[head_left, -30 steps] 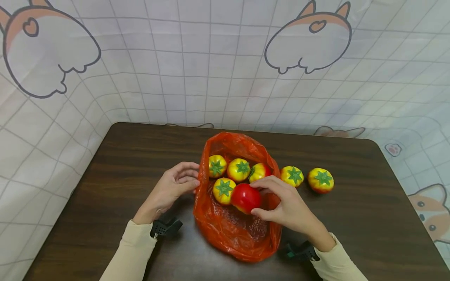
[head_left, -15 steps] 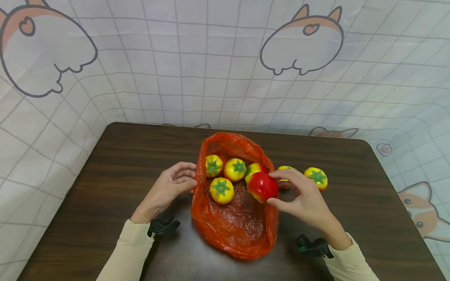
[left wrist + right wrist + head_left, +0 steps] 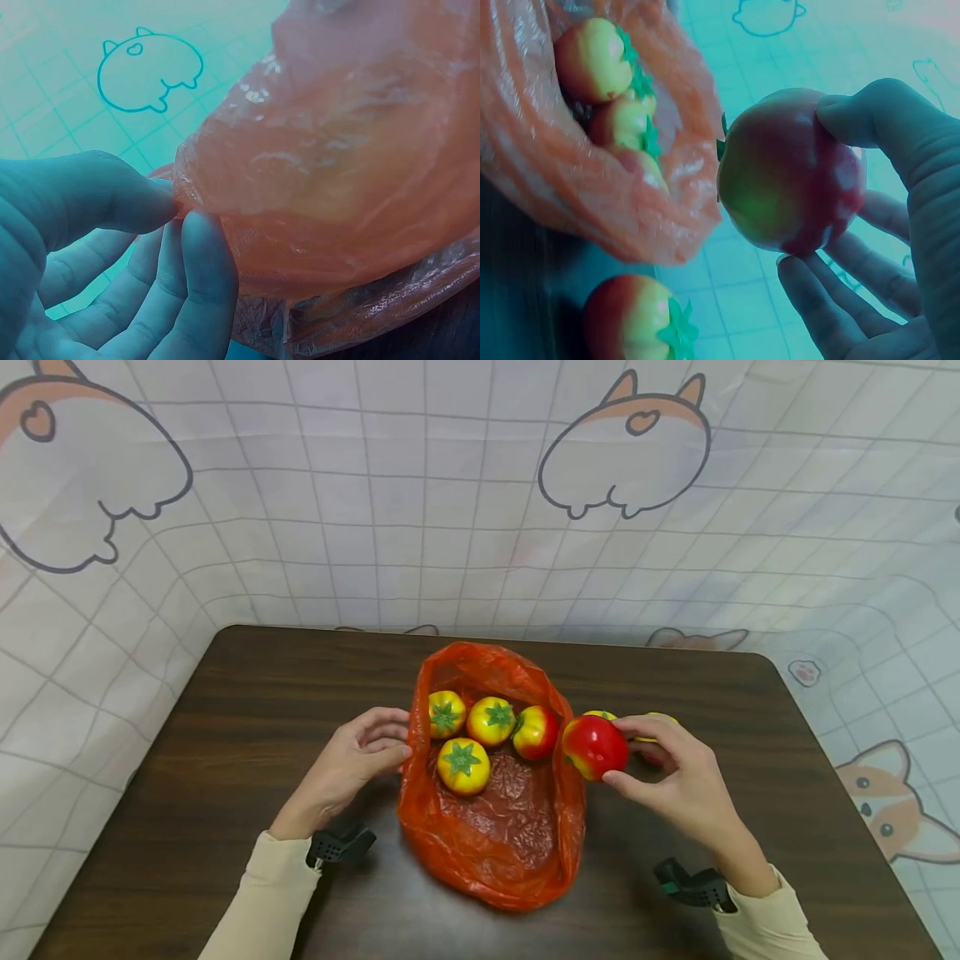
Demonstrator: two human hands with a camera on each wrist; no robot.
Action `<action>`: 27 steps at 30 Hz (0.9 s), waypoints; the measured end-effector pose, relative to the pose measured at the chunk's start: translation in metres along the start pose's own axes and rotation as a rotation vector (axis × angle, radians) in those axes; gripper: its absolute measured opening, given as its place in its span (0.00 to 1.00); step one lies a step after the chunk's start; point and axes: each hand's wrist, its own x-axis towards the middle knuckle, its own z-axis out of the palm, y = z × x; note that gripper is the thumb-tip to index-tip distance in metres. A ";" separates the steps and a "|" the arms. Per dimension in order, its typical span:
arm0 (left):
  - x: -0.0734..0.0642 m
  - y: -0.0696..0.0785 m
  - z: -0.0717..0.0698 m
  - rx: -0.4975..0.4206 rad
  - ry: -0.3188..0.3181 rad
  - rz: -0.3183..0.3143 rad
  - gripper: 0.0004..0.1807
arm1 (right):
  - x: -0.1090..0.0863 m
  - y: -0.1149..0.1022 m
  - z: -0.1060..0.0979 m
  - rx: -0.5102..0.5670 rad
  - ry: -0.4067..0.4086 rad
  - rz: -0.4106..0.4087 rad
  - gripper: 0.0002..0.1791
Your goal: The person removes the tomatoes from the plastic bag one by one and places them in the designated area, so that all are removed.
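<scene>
An orange-red plastic bag (image 3: 487,881) lies with its mouth wide open on the table. My left hand (image 3: 347,770) pinches its left rim between thumb and forefinger, as the left wrist view shows. In my right hand (image 3: 686,781) is a glossy red-and-yellow tomato (image 3: 596,747), held by thumb and fingertips just past the bag's right rim. The right wrist view has this tomato (image 3: 791,172) raised beside the bag, its green leaves turned toward the bag. Several similar tomatoes (image 3: 463,767) sit inside, mostly toward the back.
Right of the bag, two more tomatoes are on the dark wooden table (image 3: 300,668), largely hidden behind my right hand and the held tomato; one tomato (image 3: 626,319) shows low in the right wrist view. A white gridded cloth (image 3: 405,510) with cartoon corgis surrounds the table.
My right hand has carried the tomato rightward, from over the bag's inside to beyond its right rim. My left hand stays at the left rim, and the view has shifted slightly.
</scene>
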 end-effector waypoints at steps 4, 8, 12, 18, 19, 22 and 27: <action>0.000 0.000 -0.001 0.012 0.002 -0.002 0.30 | -0.006 0.007 -0.004 -0.021 0.022 0.029 0.36; 0.001 -0.002 -0.001 0.013 0.004 -0.004 0.29 | -0.011 0.014 -0.008 -0.033 0.037 0.053 0.36; 0.001 -0.003 -0.001 0.015 0.001 -0.002 0.29 | -0.016 0.020 -0.011 -0.042 0.046 0.057 0.36; 0.002 -0.002 -0.002 0.034 0.006 -0.011 0.30 | -0.020 0.025 -0.011 -0.037 0.057 0.068 0.36; 0.002 -0.002 -0.002 0.036 0.007 -0.013 0.30 | -0.021 0.027 -0.011 -0.043 0.057 0.073 0.36; 0.001 -0.002 -0.002 0.046 0.009 -0.019 0.30 | -0.024 0.032 -0.012 -0.078 0.056 0.089 0.37; 0.001 -0.003 -0.002 0.050 0.009 -0.027 0.30 | -0.029 0.040 -0.012 -0.129 0.044 0.082 0.36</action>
